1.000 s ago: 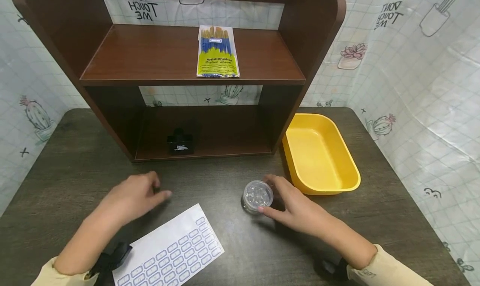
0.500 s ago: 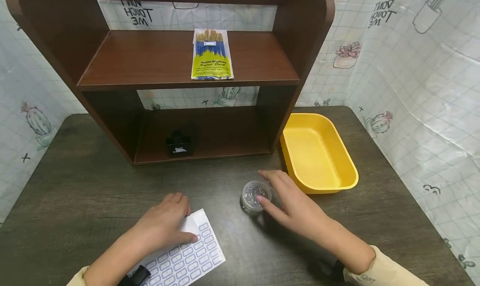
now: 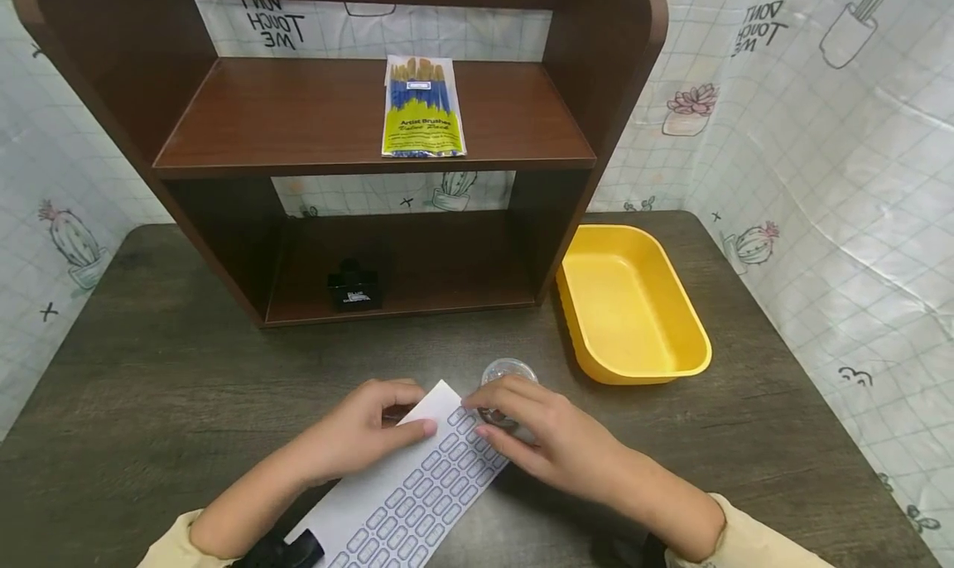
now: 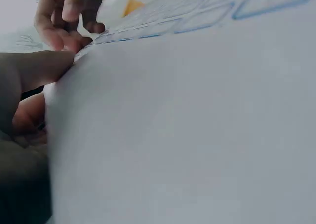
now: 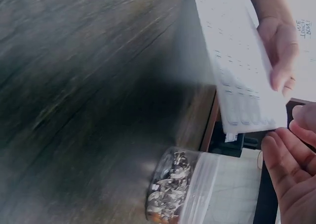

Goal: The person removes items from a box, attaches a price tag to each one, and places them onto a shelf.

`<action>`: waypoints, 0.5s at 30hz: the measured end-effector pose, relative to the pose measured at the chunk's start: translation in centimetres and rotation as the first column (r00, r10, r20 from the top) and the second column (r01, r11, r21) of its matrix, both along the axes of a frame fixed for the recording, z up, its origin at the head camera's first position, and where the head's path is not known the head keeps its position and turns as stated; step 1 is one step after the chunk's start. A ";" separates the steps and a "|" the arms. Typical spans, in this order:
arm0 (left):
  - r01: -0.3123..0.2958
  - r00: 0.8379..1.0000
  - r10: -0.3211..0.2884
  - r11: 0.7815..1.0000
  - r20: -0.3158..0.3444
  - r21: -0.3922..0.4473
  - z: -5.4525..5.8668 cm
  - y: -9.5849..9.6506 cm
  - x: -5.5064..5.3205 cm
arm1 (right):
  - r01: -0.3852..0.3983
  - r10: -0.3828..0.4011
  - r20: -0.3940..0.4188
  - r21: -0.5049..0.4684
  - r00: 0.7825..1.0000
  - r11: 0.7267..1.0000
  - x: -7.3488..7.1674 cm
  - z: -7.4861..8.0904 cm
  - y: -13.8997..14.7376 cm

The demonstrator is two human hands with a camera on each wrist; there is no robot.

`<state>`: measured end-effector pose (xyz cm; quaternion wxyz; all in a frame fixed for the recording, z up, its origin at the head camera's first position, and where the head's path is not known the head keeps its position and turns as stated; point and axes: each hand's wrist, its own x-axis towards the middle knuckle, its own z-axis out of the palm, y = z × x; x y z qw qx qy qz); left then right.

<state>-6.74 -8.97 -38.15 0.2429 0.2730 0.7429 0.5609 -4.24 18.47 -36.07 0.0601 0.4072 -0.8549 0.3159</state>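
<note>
A white sheet of blue-outlined label stickers (image 3: 417, 485) is raised off the desk and tilted, seen in the head view. My left hand (image 3: 373, 427) pinches its upper left edge, thumb on the printed face; the left wrist view shows the thumb (image 4: 47, 68) there. At the sheet's far corner is my right hand (image 3: 544, 435), fingertips at the edge and the thumb apart from the fingers (image 5: 281, 157). Partly covered by the right hand in the head view, a clear lidded jar (image 3: 509, 369) stands on the desk. Silvery bits fill the jar (image 5: 170, 189) in the right wrist view.
Behind the hands rises a dark brown shelf unit (image 3: 432, 313). It bears a pack of artist brushes (image 3: 422, 113) above and a small black box (image 3: 354, 290) below. A yellow tray (image 3: 633, 369) sits right of the shelf, on the dark wooden desk (image 3: 149, 369).
My left hand came from the left, took hold of the sticker sheet and brought it up and right. My right hand left the jar and moved left to the sheet's corner.
</note>
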 end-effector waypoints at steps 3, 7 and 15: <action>0.016 0.993 -0.026 0.996 0.114 0.082 0.6 0.4 0.3 | -0.015 0.014 -0.018 -0.031 1.000 0.999 0.1 0.1 -0.1; 0.044 0.995 -0.056 0.989 0.084 0.141 0.9 0.8 0.7 | -0.027 0.023 -0.046 -0.087 0.999 0.996 0.1 0.2 -0.3; 0.067 0.994 -0.052 0.985 -0.093 0.160 0.5 1.0 0.9 | -0.032 0.032 -0.003 -0.181 0.999 0.983 0.3 0.2 -0.6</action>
